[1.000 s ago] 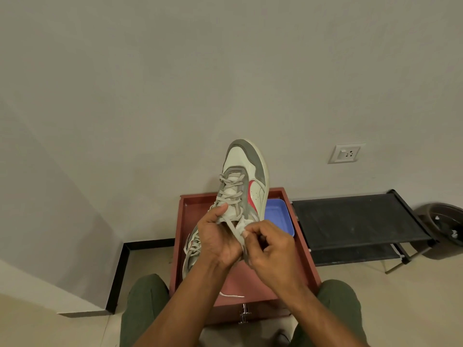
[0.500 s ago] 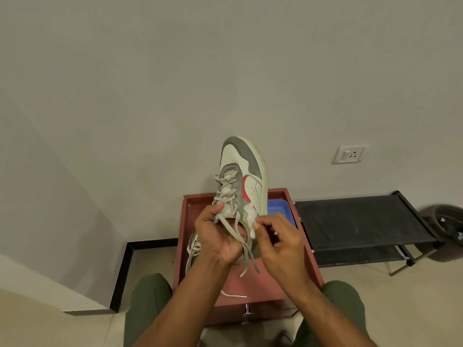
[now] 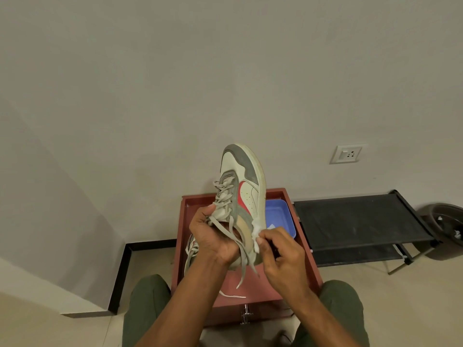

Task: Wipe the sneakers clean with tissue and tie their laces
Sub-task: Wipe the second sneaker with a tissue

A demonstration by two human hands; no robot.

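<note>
Sneaker [image 3: 246,194] is up in the air, toe up. The left hand [image 3: 213,236] grips its heel end. The right hand [image 3: 280,249] pinches a tissue [image 3: 256,231], maybe on the sole edge. It looks light and stiff; laces [image 3: 240,249] hang floppy.

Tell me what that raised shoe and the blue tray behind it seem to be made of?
The sneaker: apparently smooth leather or synthetic with duller grey suede-like panels, woven flat laces. The blue tray: likely moulded plastic, uniform colour, rounded rim.
</note>
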